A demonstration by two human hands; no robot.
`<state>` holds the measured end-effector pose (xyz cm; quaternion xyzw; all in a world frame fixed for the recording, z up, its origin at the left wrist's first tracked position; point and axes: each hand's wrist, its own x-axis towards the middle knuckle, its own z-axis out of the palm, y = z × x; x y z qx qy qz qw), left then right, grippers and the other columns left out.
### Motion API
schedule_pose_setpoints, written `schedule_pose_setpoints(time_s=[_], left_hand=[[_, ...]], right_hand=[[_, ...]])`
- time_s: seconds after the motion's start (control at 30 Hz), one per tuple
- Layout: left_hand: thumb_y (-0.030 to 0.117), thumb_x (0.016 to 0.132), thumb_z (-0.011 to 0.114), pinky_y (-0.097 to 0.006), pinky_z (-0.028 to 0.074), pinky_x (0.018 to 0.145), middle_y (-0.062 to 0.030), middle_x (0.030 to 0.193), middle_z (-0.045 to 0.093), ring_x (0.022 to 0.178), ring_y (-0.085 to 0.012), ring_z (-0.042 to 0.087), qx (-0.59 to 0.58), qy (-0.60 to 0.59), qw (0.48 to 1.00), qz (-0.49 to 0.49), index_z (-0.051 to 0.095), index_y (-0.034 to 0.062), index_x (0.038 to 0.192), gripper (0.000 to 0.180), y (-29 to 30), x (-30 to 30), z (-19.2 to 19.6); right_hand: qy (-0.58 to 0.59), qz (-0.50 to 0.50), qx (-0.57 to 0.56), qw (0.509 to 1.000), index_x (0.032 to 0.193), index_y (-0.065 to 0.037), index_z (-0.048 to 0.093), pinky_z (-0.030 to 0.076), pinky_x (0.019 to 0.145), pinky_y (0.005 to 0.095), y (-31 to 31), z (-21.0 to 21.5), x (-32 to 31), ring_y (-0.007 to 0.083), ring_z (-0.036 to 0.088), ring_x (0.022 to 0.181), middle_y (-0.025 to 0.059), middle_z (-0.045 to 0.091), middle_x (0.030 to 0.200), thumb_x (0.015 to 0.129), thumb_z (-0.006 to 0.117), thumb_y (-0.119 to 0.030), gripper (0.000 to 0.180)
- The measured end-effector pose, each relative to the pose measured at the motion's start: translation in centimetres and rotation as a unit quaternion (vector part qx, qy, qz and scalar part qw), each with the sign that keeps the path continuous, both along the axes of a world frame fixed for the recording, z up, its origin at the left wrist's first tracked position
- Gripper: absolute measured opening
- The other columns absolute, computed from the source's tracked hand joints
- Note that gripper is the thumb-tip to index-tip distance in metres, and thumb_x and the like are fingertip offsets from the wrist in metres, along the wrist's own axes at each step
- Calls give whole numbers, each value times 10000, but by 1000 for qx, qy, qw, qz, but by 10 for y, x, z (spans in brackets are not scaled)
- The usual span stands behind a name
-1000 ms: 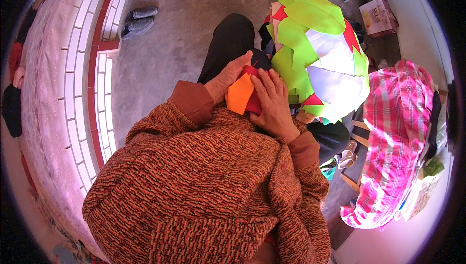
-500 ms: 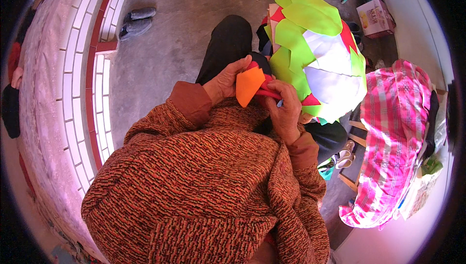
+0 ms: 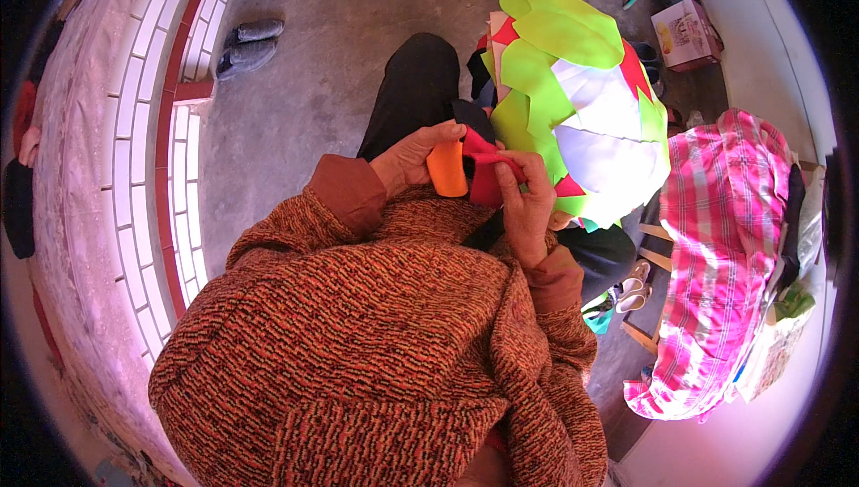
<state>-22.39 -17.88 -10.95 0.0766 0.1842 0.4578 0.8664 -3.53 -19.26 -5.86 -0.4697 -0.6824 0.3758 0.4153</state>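
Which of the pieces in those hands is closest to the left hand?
The orange piece, held in the left hand. The red piece lies farther right, its edge pinched by the right hand.

Left hand (image 3: 414, 158) is holding an orange piece (image 3: 446, 174) by its upper part; right hand (image 3: 531, 199) is pinching a red piece (image 3: 484, 186) just beside it. Just right of the grip, I am seeing a bulky heap of green, white and red pieces (image 3: 528, 118). Farther right, a pink plaid cloth (image 3: 720, 272) is hanging. Well ahead and left of the grip, grey shoes (image 3: 246, 55) are lying on the floor (image 3: 322, 75); ahead and right, a box (image 3: 686, 35) is standing.
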Motion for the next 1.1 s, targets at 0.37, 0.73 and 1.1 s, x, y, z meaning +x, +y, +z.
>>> schedule_pose_setpoints(time_s=[0.37,0.73,1.1], left_hand=[[175,836,661,-623,521,763,-160,1201,566,1059,-324,593,24,-56,997,-45,446,42,1280,511,2,4,7],[140,737,723,-432,566,763,-124,1120,626,960,-240,644,46,96,992,-67,479,18,1266,596,4,4,0],[7,751,658,-319,548,829,-125,1071,645,926,-190,660,25,90,994,-53,521,-22,1195,466,1,0,22]], right_hand=[[508,-12,-310,804,1260,-30,432,416,993,403,10,-7,14,248,528,1145,108,529,1241,973,456,-280,382],[488,-22,-338,804,1315,-17,389,426,995,413,7,-3,11,259,537,1142,125,525,1254,891,554,-110,464],[298,-68,-166,938,1247,-42,450,438,938,327,-1,10,2,188,536,1073,99,535,1180,709,731,26,610]])
